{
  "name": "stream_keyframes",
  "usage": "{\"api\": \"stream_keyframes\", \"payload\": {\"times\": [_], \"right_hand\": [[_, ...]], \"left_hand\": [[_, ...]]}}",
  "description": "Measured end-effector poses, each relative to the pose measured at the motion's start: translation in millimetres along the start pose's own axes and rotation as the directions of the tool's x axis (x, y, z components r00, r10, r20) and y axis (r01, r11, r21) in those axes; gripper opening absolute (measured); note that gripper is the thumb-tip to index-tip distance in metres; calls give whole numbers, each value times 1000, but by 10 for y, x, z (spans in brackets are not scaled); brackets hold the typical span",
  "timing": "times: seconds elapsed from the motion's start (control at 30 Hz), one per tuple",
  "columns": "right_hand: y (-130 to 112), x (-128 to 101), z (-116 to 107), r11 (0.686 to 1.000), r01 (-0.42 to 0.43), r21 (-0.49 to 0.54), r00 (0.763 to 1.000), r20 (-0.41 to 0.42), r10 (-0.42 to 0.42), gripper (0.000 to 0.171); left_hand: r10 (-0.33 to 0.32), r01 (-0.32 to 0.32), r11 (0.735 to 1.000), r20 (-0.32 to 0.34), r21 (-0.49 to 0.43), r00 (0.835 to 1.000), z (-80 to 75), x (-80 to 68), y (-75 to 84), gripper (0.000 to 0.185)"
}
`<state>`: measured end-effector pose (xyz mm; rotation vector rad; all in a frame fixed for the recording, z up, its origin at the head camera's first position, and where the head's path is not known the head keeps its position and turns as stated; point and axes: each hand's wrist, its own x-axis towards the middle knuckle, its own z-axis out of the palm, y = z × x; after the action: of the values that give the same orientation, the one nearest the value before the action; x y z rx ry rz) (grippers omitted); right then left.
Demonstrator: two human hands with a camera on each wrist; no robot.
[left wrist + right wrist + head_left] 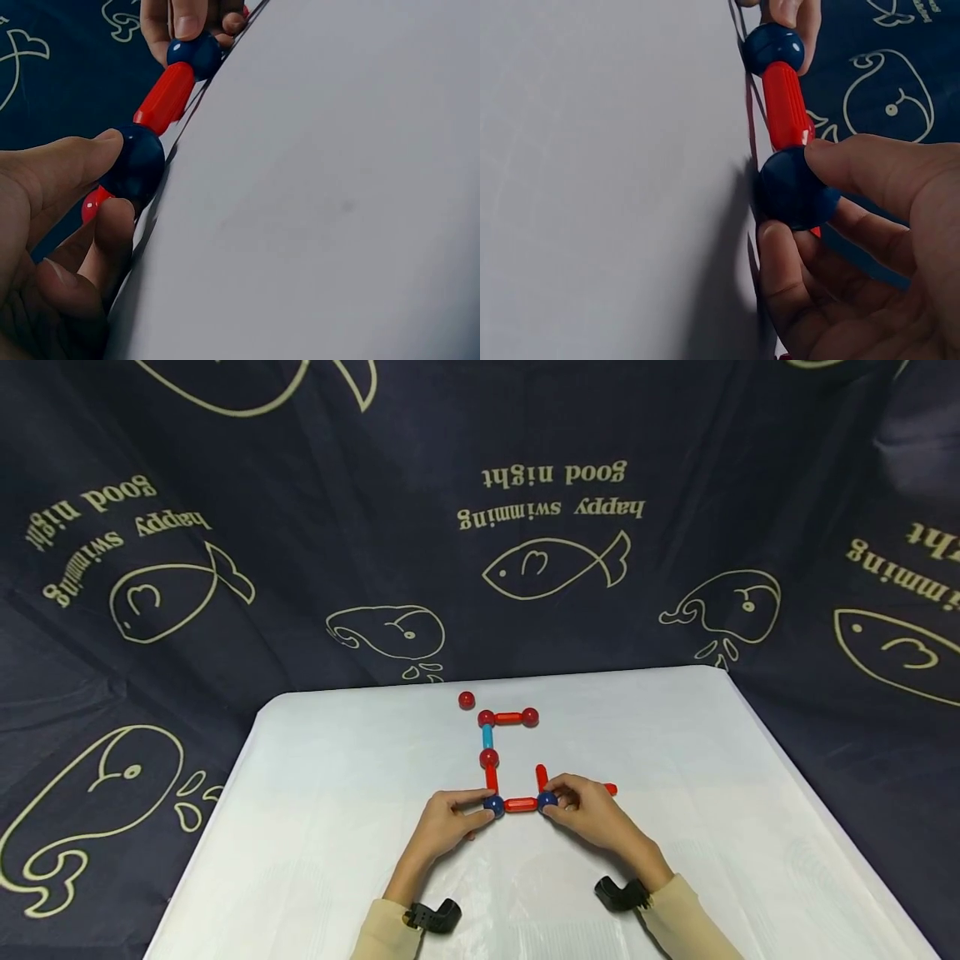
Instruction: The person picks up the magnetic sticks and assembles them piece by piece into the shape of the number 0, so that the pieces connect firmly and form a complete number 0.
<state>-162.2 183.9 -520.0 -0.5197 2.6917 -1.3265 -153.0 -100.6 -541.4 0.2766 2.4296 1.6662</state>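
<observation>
From my remote seat I see two bare hands, the left hand (448,823) and the right hand (592,817), each coming out of a long cream-beige sleeve. The left sleeve (384,931) and right sleeve (684,914) end in soft cuffs at the wrist. A small black bracket-like mount sits at each wrist, the left mount (433,917) and the right mount (618,893), both matte with rounded, hooked shapes. The fingers (71,161) carry short, plain nails without rings.
</observation>
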Motion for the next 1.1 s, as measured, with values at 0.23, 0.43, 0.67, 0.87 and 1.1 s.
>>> {"api": "stream_keyframes", "payload": {"times": [0.23, 0.43, 0.67, 0.87, 1.1], "right_hand": [[6, -6, 13, 1000, 3, 9, 1000, -22, -3, 28], [6, -23, 36, 999, 12, 35, 1000, -26, -11, 29], [26, -30, 49, 999, 9, 41, 1000, -13, -9, 28], [21, -20, 29, 999, 11, 33, 1000, -12, -11, 27], [16, -16, 21, 999, -1, 37, 1000, -2, 1, 29]], "left_hand": [[11, -11, 1000, 4, 3, 1000, 6, 5, 20, 33], [34, -35, 999, 47, 26, 998, -40, 7, 24, 34], [17, -24, 999, 151, 41, 988, -200, 78, 42, 44], [20, -26, 998, 90, 64, 996, -400, 281, 101, 53], [61, -58, 988, -13, 141, 998, -594, 581, 124, 53]]}}
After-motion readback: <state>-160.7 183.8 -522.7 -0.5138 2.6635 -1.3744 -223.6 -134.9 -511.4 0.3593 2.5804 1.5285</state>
